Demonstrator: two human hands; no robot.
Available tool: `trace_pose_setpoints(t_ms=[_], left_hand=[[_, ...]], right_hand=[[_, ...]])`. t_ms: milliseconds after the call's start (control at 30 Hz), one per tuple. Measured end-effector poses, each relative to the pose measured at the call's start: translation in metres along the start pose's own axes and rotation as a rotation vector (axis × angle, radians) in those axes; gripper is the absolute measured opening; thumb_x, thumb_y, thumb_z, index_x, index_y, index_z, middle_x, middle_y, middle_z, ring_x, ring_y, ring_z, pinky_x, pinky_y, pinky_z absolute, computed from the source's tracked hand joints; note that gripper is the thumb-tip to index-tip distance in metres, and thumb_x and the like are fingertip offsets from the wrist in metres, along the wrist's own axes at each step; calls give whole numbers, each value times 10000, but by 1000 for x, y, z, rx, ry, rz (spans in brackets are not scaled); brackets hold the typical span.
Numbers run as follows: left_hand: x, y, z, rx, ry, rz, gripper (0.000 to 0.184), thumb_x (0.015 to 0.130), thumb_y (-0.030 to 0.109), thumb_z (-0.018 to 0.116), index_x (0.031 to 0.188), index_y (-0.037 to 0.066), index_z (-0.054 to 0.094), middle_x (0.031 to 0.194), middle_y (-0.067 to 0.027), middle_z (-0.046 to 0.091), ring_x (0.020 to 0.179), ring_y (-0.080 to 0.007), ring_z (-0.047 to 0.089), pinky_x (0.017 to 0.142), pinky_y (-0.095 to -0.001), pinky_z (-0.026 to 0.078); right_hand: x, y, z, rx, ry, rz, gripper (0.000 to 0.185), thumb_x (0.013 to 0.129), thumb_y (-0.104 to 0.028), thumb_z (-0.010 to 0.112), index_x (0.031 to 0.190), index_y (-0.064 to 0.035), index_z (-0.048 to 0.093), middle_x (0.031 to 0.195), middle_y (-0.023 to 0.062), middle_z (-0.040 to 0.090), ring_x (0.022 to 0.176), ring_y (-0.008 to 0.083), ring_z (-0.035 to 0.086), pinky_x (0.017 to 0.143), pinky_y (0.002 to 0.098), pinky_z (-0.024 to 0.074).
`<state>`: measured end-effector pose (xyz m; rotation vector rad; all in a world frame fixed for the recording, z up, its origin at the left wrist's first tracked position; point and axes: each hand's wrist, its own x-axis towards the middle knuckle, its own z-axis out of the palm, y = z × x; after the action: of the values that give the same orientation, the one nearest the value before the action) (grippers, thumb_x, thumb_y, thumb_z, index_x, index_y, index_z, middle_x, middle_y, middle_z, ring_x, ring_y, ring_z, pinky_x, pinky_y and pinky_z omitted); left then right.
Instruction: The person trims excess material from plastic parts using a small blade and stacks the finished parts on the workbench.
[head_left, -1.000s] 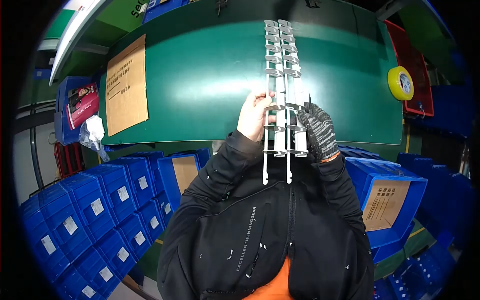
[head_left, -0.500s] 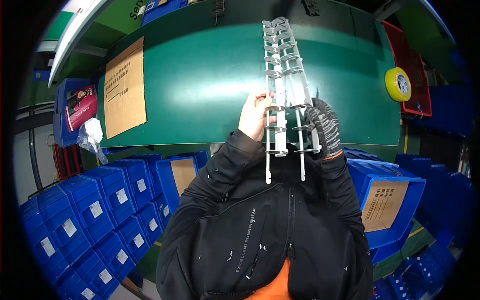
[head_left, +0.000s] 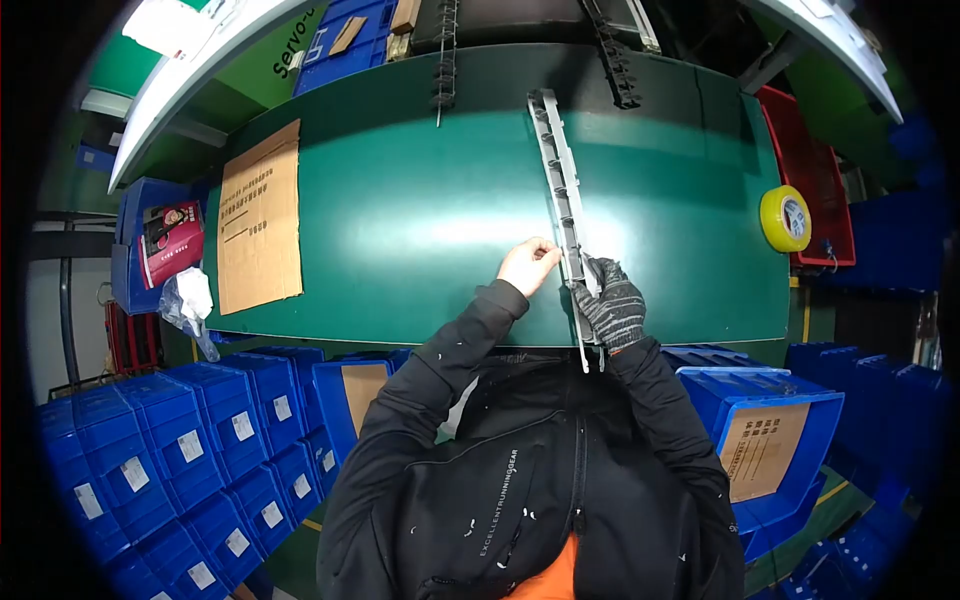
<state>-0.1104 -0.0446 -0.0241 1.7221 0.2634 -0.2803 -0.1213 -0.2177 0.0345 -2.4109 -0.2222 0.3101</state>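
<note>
A long, narrow light-grey rail assembly [head_left: 563, 190] runs from the far part of the green table to its near edge. Dark curved clips repeat along its length, and two thin rod ends poke out at the near end. My left hand [head_left: 530, 267], bare, pinches the rail's left edge with thumb and fingertips. Opposite it, my right hand [head_left: 615, 305] wears a grey-black knit glove and is closed around the rail's lower part. The gloved fingers hide some of the rail there.
On the green table [head_left: 420, 200], a printed cardboard sheet [head_left: 260, 220] lies left and a yellow tape roll [head_left: 786, 219] right. Dark clip strips [head_left: 446, 60] hang over the far edge. Blue crates [head_left: 190, 430] stack at left; another blue crate [head_left: 770, 440] stands near right.
Two separated rows of rings and rods now appear together as one narrow, slightly slanted rail. Both hands have come closer together, and the view has tilted so that more of the far side shows.
</note>
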Motion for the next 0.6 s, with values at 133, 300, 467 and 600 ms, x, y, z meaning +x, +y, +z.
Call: trace_pose_setpoints(t_ms=[133,300,467,600], left_hand=[[34,5,-9,75,116,14,425,766,251,630,1021,-60,493,807,-105,583,714,-138,553,672,-259,460],[60,30,11,433,274,26,482,664,273,704,926,-65,482,786,-101,568,678,-138,542,645,-259,457],[102,25,62,240,206,160,422,660,181,692,916,-64,464,766,-89,564,666,-126,542,625,-254,462],[129,83,129,158,35,99,476,619,286,659,906,-61,507,930,-198,522,901,-291,517,809,-343,419]], right_hand=[[2,8,6,31,18,-47,491,718,-329,643,1100,-48,516,1023,130,579,913,276,566,779,352,457],[6,7,0,-15,41,-174,566,681,-377,664,1120,-54,514,998,131,571,936,276,540,769,360,456],[-21,14,-48,196,354,-262,428,644,-251,732,977,-38,569,839,125,589,741,237,589,630,330,488],[-62,28,-78,463,-95,-192,330,729,-228,671,968,-23,575,850,134,614,797,229,621,655,314,490]])
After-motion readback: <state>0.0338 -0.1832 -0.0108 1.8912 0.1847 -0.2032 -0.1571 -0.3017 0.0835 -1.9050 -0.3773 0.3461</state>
